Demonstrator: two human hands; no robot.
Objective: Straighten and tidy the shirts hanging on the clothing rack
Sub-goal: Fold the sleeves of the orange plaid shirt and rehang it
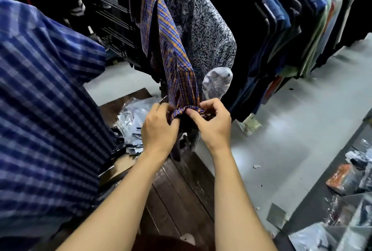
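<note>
An orange-and-blue plaid shirt [171, 45] hangs in the middle, its sleeve drawn down to my hands. My left hand [159, 130] and my right hand [211, 123] both pinch the bunched cuff of that sleeve, thumbs meeting at its edge. Right behind it hangs a grey shirt with a black leaf print [203, 29], one short sleeve opening turned toward me. A blue checked shirt [44, 99] fills the left side, close to the camera.
A row of dark, blue and green shirts [306, 25] hangs at the upper right. Below my hands lies a dark wooden platform [181, 190] with plastic bags [130, 117]. A glass counter with packaged goods [342, 190] stands at the right, beside grey floor.
</note>
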